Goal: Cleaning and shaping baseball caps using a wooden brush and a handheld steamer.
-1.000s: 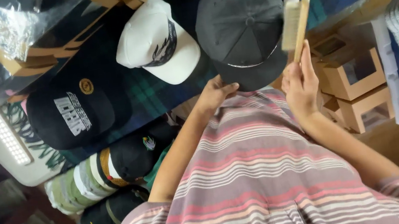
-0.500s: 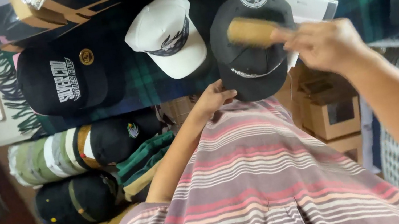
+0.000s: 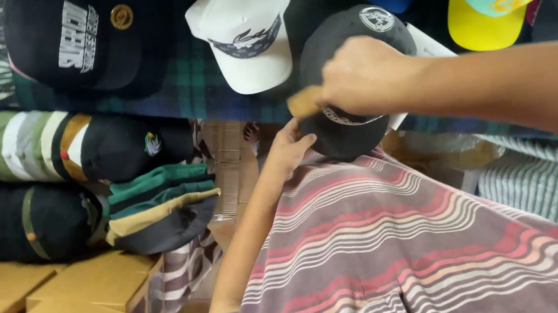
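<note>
The left hand (image 3: pixel 287 149) grips the black cap (image 3: pixel 350 84) from below, steadying it while the right hand (image 3: pixel 363 74), closed round a wooden brush (image 3: pixel 305 101), presses its bristles against the crown.

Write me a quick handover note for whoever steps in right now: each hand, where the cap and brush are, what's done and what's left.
Right hand: gripping the wooden brush, pressed on the dark grey cap.
Left hand: steadying that cap at its lower edge, by the brim.
The cap lies on the plaid cloth, beside the white cap.
Done: brush is on the cap; how much is already brushed cannot be told.
Left: likely the rest of the cap's surface; check it before moving on.
</note>
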